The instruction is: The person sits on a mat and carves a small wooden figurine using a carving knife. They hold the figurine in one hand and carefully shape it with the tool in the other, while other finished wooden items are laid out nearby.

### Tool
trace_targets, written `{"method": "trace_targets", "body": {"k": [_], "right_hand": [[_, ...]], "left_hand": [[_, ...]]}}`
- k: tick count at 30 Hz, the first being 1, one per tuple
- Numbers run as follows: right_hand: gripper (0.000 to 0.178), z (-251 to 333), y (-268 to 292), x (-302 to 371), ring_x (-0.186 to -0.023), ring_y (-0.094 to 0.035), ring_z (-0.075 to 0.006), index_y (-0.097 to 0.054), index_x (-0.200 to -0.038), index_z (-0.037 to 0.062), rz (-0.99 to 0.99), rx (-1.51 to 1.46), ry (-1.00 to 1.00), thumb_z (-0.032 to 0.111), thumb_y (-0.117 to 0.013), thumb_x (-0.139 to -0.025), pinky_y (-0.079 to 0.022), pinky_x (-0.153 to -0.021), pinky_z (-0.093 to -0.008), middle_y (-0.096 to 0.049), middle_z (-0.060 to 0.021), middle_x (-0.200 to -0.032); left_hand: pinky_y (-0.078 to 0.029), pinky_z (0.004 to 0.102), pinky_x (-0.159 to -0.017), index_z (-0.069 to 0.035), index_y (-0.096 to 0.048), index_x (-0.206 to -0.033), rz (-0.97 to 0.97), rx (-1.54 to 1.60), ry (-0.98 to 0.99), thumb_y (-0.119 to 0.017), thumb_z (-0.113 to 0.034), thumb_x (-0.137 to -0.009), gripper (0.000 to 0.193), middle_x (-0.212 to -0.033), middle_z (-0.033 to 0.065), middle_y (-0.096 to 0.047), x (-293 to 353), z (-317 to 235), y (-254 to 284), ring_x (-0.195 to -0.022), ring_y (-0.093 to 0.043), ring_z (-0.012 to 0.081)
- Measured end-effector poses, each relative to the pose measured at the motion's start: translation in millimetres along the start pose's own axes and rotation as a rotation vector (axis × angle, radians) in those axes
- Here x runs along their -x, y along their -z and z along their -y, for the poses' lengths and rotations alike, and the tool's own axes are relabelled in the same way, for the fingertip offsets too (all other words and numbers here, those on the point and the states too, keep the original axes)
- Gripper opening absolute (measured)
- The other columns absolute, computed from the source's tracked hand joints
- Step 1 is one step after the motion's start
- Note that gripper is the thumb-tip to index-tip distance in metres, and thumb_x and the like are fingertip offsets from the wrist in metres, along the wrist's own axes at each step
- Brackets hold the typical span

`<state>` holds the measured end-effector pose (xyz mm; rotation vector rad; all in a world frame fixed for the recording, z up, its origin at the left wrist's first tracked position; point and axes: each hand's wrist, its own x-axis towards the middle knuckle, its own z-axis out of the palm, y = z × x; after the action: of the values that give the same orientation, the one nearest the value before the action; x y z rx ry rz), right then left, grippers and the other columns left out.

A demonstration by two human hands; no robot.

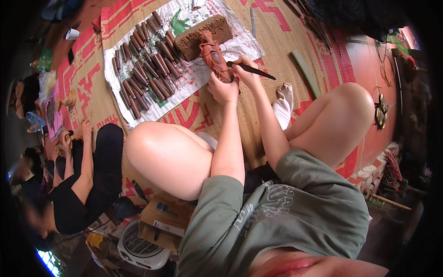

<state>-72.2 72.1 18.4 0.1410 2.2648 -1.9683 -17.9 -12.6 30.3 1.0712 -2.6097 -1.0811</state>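
"What can be seen at the upper left?"
"A white cup and, below it, a clear plastic bag are seen."
"And toward the right?"
"A green strip is laid on a red-patterned mat."
"At lower left?"
"A grilled white appliance is partly hidden by a cardboard box."

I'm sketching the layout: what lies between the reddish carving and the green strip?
In the head view: the right hand with its dark tool, the white sheet's corner, and woven mat.
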Motion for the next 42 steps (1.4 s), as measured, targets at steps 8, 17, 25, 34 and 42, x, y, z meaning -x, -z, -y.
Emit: {"method": "trace_targets", "body": {"k": [8, 17, 25, 34, 42], "right_hand": [[0.014, 2, 11, 1, -0.070, -0.065, -0.0100, -0.062, -0.090, -0.0024, 0.006, 0.083, 0.074, 0.002, -0.061, -0.077, -0.052, -0.066, -0.0236, -0.068, -0.0096, -0.078], [0.022, -2, 15, -18, -0.076, -0.066, -0.0123, -0.067, -0.101, -0.0036, 0.116, -0.156, -0.062, 0.002, -0.067, -0.080, -0.054, -0.068, -0.0247, -0.069, -0.0108, -0.087], [0.022, -2, 19, -36, -0.070, -0.065, -0.0127, -0.068, -0.100, -0.0043, 0.238, -0.082, -0.084, 0.002, -0.068, -0.079, -0.055, -0.065, -0.0251, -0.069, -0.0113, -0.083], [0.018, -4, 39, -33, -0.068, -0.067, -0.0143, -0.068, -0.097, -0.0041, 0.086, -0.095, -0.063, 0.000, -0.062, -0.081, -0.056, -0.061, -0.0248, -0.069, -0.0121, -0.083], [0.019, 9, 21, -31, -0.068, -0.067, -0.0141, -0.069, -0.096, -0.0034, 0.211, -0.035, -0.080, 0.003, -0.067, -0.078, -0.056, -0.062, -0.0254, -0.069, -0.0107, -0.083]], "left_hand": [[-0.046, 0.0481, -0.085, -0.010, -0.042, -0.127, 0.021, 0.004, 0.025, -0.079, -0.035, -0.059, 0.081, -0.116, 0.0149, -0.051, -1, 1, 2, -0.108, -0.048, 0.0364], [-0.046, 0.0492, -0.084, -0.010, -0.043, -0.126, -0.018, 0.015, -0.006, -0.076, -0.032, -0.059, 0.078, -0.113, 0.0155, -0.051, -1, 4, 0, -0.106, -0.048, 0.0374], [-0.047, 0.0491, -0.084, -0.009, -0.043, -0.126, 0.004, -0.003, 0.021, -0.076, -0.032, -0.058, 0.078, -0.113, 0.0153, -0.051, -1, 0, -1, -0.106, -0.048, 0.0369], [-0.047, 0.0487, -0.084, -0.009, -0.043, -0.126, 0.020, 0.012, 0.005, -0.076, -0.033, -0.058, 0.079, -0.115, 0.0154, -0.051, -2, 1, 1, -0.106, -0.049, 0.0364], [-0.046, 0.0483, -0.085, -0.009, -0.042, -0.126, 0.024, -0.009, 0.030, -0.078, -0.034, -0.058, 0.081, -0.116, 0.0152, -0.051, 0, -4, 4, -0.107, -0.048, 0.0368]]}}
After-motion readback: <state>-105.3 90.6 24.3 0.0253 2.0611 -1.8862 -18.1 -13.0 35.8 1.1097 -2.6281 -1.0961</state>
